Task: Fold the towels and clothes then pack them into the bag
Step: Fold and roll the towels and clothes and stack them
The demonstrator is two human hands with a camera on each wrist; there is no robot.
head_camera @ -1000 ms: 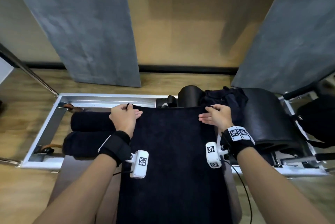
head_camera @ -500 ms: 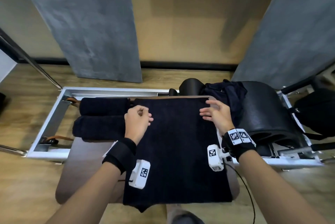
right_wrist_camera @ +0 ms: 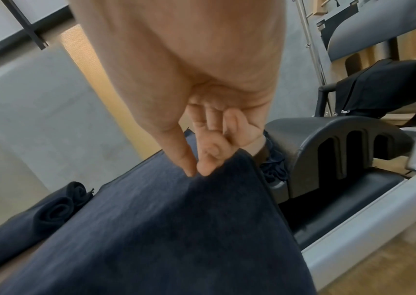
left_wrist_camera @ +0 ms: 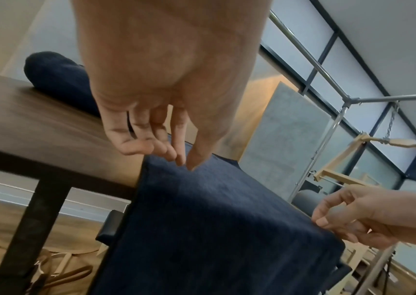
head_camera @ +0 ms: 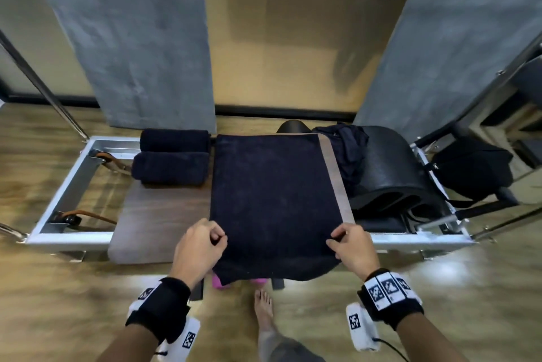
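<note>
Left hand (head_camera: 197, 247) & right hand (head_camera: 353, 247) each pinch a near corner of the dark towel (head_camera: 275, 197), spread flat on the desk (head_camera: 152, 215) betw. them; two rolled towels (head_camera: 170, 159) beyond left hand, bag (head_camera: 472, 174) far right.

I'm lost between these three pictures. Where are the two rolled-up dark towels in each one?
Head view: the two rolled dark navy towels lie upper left, side by side.
Left wrist view: one roll end shows upper left, behind the left hand.
Right wrist view: both lie lower left.
Shared landmark: the flat dark navy towel beside them.
</note>
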